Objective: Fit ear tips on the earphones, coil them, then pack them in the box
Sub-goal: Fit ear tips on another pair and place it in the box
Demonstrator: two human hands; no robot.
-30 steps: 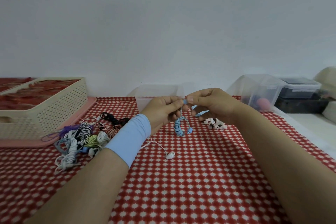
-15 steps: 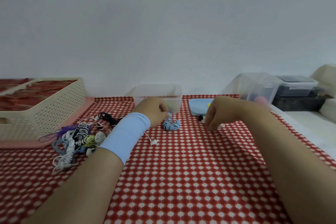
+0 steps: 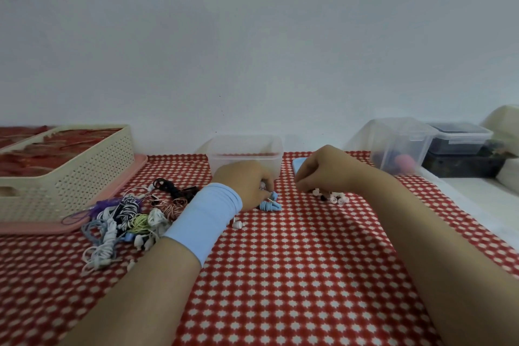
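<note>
A coiled blue earphone (image 3: 269, 205) lies on the red checked cloth in front of a clear plastic box (image 3: 247, 149). My left hand (image 3: 247, 185), with a light blue wristband, curls its fingers onto the coil and holds it at the top. My right hand (image 3: 325, 171) is lowered with fingers curled, fingertips at the left edge of a small pile of white and black ear tips (image 3: 332, 197). The fingertips are hidden, so I cannot see whether they pinch a tip. A white earbud (image 3: 237, 224) lies beside my left wrist.
A tangled heap of earphones (image 3: 126, 219) lies at the left. Behind it a cream perforated basket (image 3: 70, 177) stands on a pink tray (image 3: 134, 174). A blue lid (image 3: 299, 162) lies behind my right hand. Clear tubs (image 3: 398, 143) and a dark lidded box (image 3: 460, 139) stand at the right.
Both hands came down from a raised hold. The blue earphone went with my left hand to the cloth; my right hand let go of it and dropped to the ear tips.
</note>
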